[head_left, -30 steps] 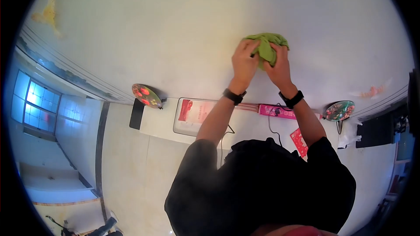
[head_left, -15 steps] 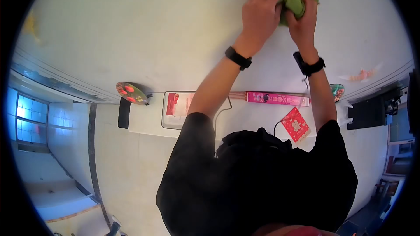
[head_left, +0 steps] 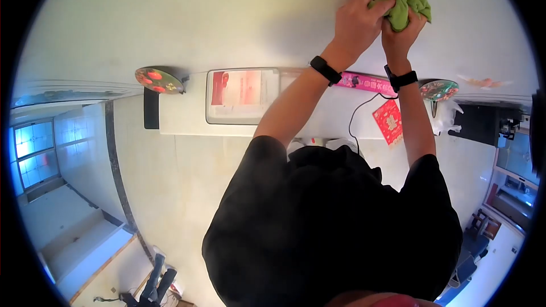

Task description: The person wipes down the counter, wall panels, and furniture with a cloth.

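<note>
A bunched green cloth [head_left: 405, 7] is pressed against the pale wall [head_left: 239, 17] at the upper right of the view. My left hand [head_left: 359, 21] grips its left side, fingers curled over the edge. Lower and to the right, my right hand [head_left: 405, 34] holds the underside of the same cloth, with part of its fingers hidden in the folds. The two hands are close together, and a black band circles each wrist.
Below the hands, a white ledge holds a clear-lidded box [head_left: 243, 96], a pink box [head_left: 367, 82], a red paper [head_left: 388, 122] and a white plastic bag [head_left: 446, 118]. Decorated round plates stand at left [head_left: 159, 80] and right [head_left: 439, 89]. A dark cable hangs near the middle.
Both hands and the green cloth have moved right and up along the wall since the first frame, then slightly down and right. The view has shifted, so the ledge appears higher.
</note>
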Action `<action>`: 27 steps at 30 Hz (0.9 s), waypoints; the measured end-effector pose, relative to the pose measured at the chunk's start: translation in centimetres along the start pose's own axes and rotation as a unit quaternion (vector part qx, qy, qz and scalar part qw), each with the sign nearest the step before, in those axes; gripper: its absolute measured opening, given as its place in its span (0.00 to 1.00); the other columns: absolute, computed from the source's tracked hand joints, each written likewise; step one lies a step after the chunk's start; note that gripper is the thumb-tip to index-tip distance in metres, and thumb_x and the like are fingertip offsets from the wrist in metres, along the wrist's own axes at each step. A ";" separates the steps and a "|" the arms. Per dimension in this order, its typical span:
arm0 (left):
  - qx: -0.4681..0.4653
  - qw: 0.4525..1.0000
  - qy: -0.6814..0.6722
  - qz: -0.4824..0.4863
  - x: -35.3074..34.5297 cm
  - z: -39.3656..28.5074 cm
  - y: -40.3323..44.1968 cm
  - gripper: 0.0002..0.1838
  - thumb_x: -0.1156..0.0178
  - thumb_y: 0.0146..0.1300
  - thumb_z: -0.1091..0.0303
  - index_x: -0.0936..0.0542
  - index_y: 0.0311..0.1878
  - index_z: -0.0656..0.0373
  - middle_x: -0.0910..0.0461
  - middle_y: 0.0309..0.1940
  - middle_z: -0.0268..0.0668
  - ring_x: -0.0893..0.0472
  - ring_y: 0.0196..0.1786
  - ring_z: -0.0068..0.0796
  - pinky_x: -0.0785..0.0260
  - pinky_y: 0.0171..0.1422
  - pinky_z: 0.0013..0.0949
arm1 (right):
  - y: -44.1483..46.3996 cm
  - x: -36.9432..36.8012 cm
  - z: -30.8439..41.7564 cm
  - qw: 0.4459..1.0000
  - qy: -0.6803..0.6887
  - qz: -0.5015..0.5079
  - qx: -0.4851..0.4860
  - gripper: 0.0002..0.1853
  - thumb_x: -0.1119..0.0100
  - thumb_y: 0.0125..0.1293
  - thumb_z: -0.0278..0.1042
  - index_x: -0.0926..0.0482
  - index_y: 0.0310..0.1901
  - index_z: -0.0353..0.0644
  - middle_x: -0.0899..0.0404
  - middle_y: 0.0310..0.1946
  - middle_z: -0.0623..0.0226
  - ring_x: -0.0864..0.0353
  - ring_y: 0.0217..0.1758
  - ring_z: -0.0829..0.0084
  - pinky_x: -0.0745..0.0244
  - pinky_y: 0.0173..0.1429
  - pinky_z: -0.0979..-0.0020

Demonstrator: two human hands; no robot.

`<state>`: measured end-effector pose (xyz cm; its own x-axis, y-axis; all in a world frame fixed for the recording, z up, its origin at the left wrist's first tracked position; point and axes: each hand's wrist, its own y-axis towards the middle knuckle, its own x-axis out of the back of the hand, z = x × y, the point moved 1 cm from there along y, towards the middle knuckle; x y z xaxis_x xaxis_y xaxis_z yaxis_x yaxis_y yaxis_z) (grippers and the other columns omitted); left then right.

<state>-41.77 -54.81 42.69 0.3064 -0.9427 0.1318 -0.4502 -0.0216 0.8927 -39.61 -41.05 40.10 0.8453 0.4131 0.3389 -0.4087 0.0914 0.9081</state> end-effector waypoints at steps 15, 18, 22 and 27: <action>0.515 0.721 0.171 0.431 8.9 4.5 -43.4 0.11 0.41 0.59 0.71 0.20 0.45 0.53 0.21 0.44 0.43 0.19 0.46 0.48 0.25 0.49 0.46 | -39.9 -0.5 5.5 0.655 -0.011 0.700 -0.285 0.28 0.37 0.58 0.40 0.30 0.61 0.50 0.25 0.49 0.51 0.21 0.50 0.46 0.23 0.53 0.51; 0.529 0.721 0.127 0.430 9.1 2.1 -47.8 0.13 0.43 0.59 0.74 0.20 0.48 0.54 0.22 0.45 0.42 0.20 0.47 0.48 0.25 0.50 0.46 | -44.7 3.0 5.5 0.640 0.006 0.685 -0.347 0.29 0.38 0.59 0.37 0.31 0.63 0.51 0.27 0.52 0.51 0.21 0.51 0.46 0.23 0.54 0.51; 0.544 0.755 0.064 0.360 5.5 -1.1 -52.4 0.23 0.43 0.59 0.75 0.24 0.60 0.51 0.26 0.55 0.42 0.21 0.51 0.48 0.25 0.53 0.45 | -46.7 6.6 5.0 0.699 -0.039 0.579 -0.417 0.27 0.42 0.62 0.32 0.33 0.65 0.50 0.30 0.56 0.53 0.23 0.54 0.48 0.24 0.55 0.54; 0.499 0.783 0.027 0.369 -0.1 -3.6 -52.0 0.31 0.40 0.58 0.72 0.30 0.68 0.48 0.35 0.65 0.41 0.23 0.55 0.48 0.24 0.54 0.44 | -49.7 9.3 2.4 0.774 -0.102 0.449 -0.435 0.24 0.48 0.67 0.31 0.32 0.65 0.47 0.30 0.58 0.54 0.26 0.56 0.52 0.26 0.56 0.58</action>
<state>-15.38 -52.38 -2.21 -0.3240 -0.8063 0.4949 -0.9447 0.2484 -0.2139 -10.66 -43.93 -1.27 0.0867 0.5204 0.8495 -0.8642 0.4635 -0.1958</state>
